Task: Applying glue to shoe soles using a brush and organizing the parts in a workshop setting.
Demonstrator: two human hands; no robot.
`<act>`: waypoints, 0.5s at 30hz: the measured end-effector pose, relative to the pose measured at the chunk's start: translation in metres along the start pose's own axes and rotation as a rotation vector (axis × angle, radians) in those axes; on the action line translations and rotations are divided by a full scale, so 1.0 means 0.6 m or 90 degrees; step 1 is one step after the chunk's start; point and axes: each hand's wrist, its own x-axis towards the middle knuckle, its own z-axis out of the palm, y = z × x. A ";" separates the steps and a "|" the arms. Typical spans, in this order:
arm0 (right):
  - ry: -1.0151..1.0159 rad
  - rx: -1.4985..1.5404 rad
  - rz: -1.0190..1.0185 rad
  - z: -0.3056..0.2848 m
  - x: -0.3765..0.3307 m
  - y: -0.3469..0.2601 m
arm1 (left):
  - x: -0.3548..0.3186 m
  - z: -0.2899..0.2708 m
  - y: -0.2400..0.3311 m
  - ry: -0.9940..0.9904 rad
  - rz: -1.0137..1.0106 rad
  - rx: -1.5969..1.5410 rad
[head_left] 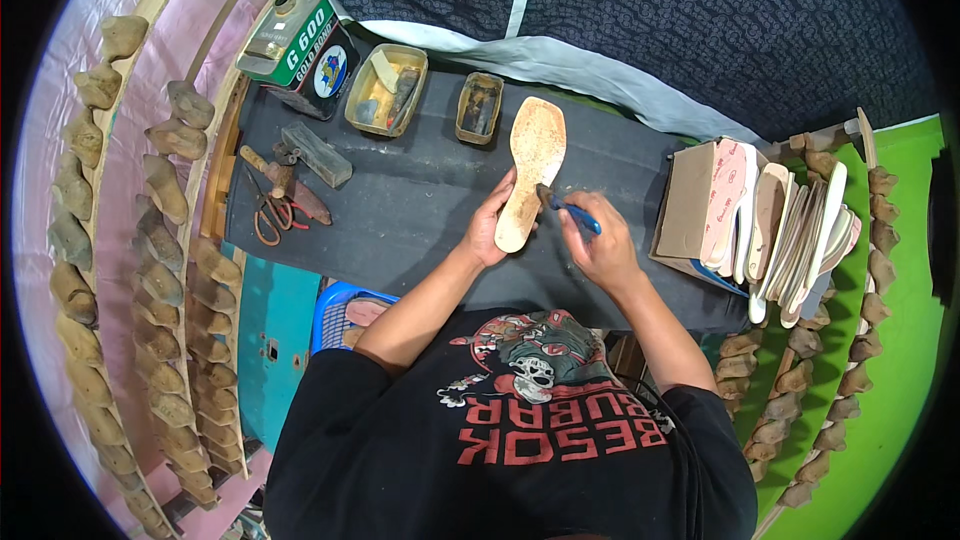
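Over the middle of the dark work table, my left hand (490, 220) grips a tan insole (535, 140) by its narrow heel end. The wide toe end points away from me, and its upper face has brown smears. In my right hand (605, 240) is a small brush (581, 218) with a blue handle. Its dark head meets the right edge of the insole near the heel; whether it presses on the face or only the edge I cannot tell. The fingertips under the insole are mostly hidden.
A green and black metal can (300, 50) stands back left, beside two plastic tubs (424, 65) of tools. Scissors (267, 220), a hammer (290, 190) and a grey block (318, 154) lie left. A carton (688, 200) of insoles stands right. Racks of wooden shoe lasts (160, 240) flank the table.
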 end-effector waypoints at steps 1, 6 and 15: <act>-0.006 0.002 -0.016 0.000 0.000 -0.002 | -0.001 0.003 0.000 0.001 0.003 -0.004; -0.071 0.035 -0.028 0.010 -0.018 -0.017 | 0.004 0.012 -0.003 0.053 0.040 -0.007; 0.026 -0.033 0.003 -0.019 0.018 0.021 | -0.004 0.019 0.003 0.016 -0.034 0.000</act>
